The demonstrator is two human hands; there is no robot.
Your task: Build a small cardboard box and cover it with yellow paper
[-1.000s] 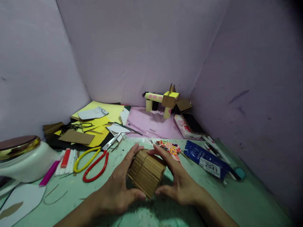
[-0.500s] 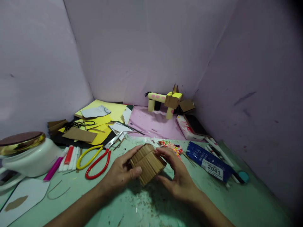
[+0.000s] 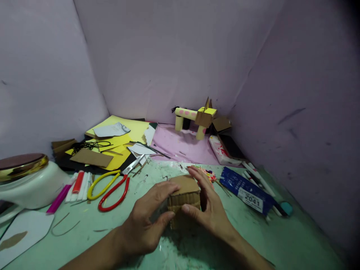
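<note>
Box [image 3: 185,195] | left hand [image 3: 147,210] arched, left side | right hand [image 3: 213,212] curled opposite

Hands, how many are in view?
2: the left hand on the left of the cardboard piece, the right hand on its right. No others show.

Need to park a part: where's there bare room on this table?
Best: green tabletop right of the right hand, nearer than the blue packet. Second: the pink sheet between the yellow papers and the red-and-white pack, bar small scraps. Crowded: left side, with scissors, white tubes and white pot; centre front taken by the cardboard box.
</note>
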